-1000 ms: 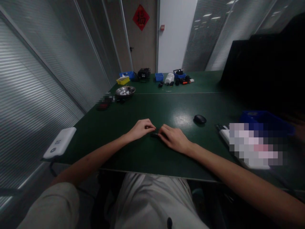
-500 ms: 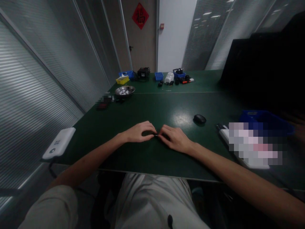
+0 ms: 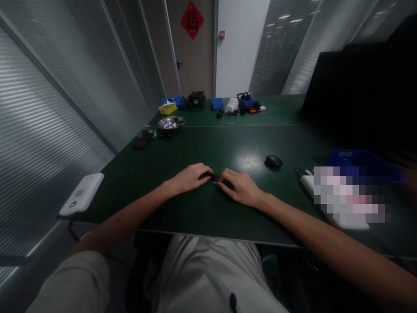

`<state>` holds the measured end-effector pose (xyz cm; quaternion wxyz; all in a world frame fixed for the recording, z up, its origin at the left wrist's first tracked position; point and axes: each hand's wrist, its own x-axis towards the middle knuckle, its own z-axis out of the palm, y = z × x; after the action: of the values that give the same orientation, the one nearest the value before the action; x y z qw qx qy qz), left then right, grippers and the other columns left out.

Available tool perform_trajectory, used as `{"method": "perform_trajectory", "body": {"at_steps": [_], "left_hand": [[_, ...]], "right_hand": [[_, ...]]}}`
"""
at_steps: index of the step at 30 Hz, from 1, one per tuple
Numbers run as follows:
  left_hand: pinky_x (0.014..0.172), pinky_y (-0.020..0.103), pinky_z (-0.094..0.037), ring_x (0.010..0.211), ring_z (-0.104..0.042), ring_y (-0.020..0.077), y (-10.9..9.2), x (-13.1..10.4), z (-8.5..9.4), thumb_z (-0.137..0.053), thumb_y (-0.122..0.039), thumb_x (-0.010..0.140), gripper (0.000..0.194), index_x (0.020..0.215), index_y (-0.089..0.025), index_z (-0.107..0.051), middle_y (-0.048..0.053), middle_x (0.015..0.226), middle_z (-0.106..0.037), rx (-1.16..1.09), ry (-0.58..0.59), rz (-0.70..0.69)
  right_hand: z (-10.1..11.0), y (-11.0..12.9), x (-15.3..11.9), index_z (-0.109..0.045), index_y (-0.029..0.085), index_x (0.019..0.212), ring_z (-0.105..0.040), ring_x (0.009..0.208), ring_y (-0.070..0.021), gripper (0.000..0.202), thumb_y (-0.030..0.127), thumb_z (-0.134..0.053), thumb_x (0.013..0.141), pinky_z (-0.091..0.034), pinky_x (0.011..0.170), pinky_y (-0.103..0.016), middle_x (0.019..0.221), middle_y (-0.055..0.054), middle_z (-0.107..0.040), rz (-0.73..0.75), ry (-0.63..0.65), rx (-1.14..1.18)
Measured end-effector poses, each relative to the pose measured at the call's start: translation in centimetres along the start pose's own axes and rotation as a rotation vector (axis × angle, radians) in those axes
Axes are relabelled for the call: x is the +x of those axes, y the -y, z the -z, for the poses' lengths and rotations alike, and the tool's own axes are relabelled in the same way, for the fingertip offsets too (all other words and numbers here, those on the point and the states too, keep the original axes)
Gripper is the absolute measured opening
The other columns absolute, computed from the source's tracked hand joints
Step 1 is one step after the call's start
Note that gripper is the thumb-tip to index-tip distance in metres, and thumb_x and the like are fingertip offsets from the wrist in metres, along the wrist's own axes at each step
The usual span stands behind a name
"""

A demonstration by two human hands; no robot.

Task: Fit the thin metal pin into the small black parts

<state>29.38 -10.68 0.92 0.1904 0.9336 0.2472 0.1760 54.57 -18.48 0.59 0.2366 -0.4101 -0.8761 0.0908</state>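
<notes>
A small, thin, shiny piece [image 3: 214,182] shows between my hands, just above or on the green table [image 3: 192,217]; its kind is too small to tell. My right hand [image 3: 241,188] pinches the right end of it between thumb and fingertips. On the other side, my left hand [image 3: 190,178] is curled, thumb and forefinger close together beside the piece's left end. Whatever those left fingers hold, if anything, is hidden in dark shadow.
A black mouse [image 3: 273,161] lies right of my hands. Farther right are a white flat object [image 3: 348,224], partly blurred out, and a blue bin [image 3: 345,158]. A metal bowl [image 3: 171,124], small bins and a white power box [image 3: 82,193] stand left and back.
My left fingers have shifted slightly up and closed nearer together, leaving more of the shiny piece in sight. My right hand stays almost where it was.
</notes>
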Motion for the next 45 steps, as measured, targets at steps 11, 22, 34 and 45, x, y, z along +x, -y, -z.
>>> {"method": "perform_trajectory", "body": {"at_steps": [11,22,34,45], "left_hand": [[0.103,0.036,-0.049,0.117,-0.064,0.0250,13.8,-4.9,7.7,-0.065,-0.022,0.094,0.043,0.136,-0.019,-0.066,0.010,0.129,-0.068,0.217,-0.250,0.629],[0.097,0.034,-0.053,0.102,-0.068,0.0224,21.4,-13.0,11.9,-0.069,-0.016,0.091,0.033,0.123,-0.012,-0.072,0.011,0.116,-0.073,0.330,-0.617,1.054],[0.101,0.036,-0.052,0.102,-0.070,0.0272,22.5,-12.7,12.2,-0.069,-0.020,0.086,0.031,0.115,-0.014,-0.078,0.013,0.108,-0.076,0.341,-0.598,1.154],[0.101,0.033,-0.051,0.103,-0.067,0.0226,21.3,-12.7,11.9,-0.059,-0.016,0.096,0.029,0.119,-0.013,-0.075,0.013,0.116,-0.074,0.329,-0.649,1.094]], "right_hand": [[0.5,0.2,-0.1,-0.061,0.020,0.105,-0.060,0.076,-0.0152,0.016,0.033,-0.052,0.106,-0.040,0.067,-0.028,0.102,-0.004,-0.065,-0.009,0.005,0.012],[0.7,0.2,-0.1,-0.062,0.020,0.104,-0.060,0.076,-0.0150,0.015,0.032,-0.053,0.106,-0.042,0.067,-0.027,0.103,-0.005,-0.066,-0.011,0.009,0.020],[0.5,0.0,-0.1,-0.062,0.020,0.104,-0.061,0.078,-0.0160,0.014,0.032,-0.054,0.106,-0.042,0.068,-0.028,0.102,-0.004,-0.065,-0.003,0.004,0.023],[0.5,-0.1,-0.1,-0.061,0.020,0.105,-0.060,0.077,-0.0154,0.014,0.032,-0.054,0.106,-0.041,0.068,-0.028,0.102,-0.004,-0.065,-0.007,0.013,0.017]]}}
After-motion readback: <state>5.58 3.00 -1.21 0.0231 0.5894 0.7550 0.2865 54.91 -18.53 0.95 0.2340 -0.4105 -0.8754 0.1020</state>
